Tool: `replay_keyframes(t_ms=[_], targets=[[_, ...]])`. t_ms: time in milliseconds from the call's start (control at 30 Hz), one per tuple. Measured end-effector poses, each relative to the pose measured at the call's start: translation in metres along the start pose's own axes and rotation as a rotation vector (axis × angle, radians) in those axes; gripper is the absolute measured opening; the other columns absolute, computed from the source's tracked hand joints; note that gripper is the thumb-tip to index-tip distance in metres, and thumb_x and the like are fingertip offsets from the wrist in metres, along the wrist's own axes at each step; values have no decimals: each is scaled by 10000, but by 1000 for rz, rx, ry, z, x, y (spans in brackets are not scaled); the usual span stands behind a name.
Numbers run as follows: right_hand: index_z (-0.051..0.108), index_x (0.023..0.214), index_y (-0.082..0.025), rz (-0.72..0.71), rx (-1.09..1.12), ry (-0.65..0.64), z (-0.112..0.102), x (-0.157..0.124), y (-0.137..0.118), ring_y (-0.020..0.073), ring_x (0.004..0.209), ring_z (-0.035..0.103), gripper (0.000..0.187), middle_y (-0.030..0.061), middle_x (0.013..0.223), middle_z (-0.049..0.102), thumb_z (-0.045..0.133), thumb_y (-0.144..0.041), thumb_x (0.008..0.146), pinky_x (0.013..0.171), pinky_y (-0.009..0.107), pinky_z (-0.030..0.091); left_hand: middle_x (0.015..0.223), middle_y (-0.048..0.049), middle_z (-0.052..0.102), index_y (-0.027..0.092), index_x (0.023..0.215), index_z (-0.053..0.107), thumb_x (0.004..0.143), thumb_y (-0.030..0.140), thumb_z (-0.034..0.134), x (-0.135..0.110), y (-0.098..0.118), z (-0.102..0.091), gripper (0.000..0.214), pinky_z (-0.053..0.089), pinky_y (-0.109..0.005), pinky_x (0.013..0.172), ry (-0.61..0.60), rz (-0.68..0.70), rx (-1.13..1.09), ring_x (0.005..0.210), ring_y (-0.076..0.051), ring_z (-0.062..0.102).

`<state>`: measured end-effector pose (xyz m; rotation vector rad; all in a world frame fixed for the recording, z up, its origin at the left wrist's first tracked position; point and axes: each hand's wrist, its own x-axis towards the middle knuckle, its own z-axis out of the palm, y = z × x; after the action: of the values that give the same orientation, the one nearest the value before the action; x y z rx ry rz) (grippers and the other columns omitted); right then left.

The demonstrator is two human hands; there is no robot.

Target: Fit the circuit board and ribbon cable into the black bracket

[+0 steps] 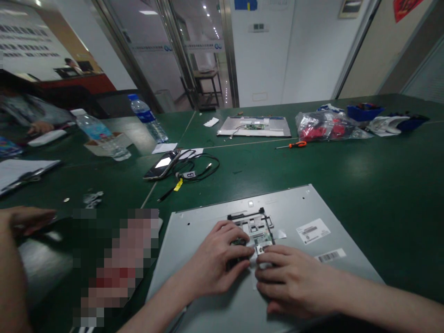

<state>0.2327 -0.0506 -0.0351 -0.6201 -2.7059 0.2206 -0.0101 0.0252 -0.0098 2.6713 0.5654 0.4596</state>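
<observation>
A large grey metal back panel of a flat display point(215, 222) lies on the green table before me. In its middle is a recess with a black frame and a small circuit board point(262, 239). Over the left side of this recess my left hand point(222, 259) is bent, thumb and fingers drawn together at the board. My right hand point(291, 277) curls at the recess's lower right, fingertips against a small silvery part point(260, 249). The fingers hide whatever either hand pinches. Two white labels point(313, 231) are stuck on the panel's right.
Beyond the panel are a phone point(162, 164), a coiled black cable point(208, 175), an orange screwdriver point(297, 144), a second panel point(256, 127) and a plastic bag point(326, 127). Water bottles point(149, 118) stand further left. Another person's hand point(31, 219) is at the left edge.
</observation>
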Motion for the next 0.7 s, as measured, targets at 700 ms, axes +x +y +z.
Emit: replay_keyframes(t_ms=[700], targets=[[662,927,-184,-69,19,77,2,1,-6,182,895,588,178,24,916,711,587,-319,1014,860,326,443,1072,-59,674,269,1107,712,947,249,604,1,-1,0,194,424,-514,983,-4,12,3,995,-246,615]])
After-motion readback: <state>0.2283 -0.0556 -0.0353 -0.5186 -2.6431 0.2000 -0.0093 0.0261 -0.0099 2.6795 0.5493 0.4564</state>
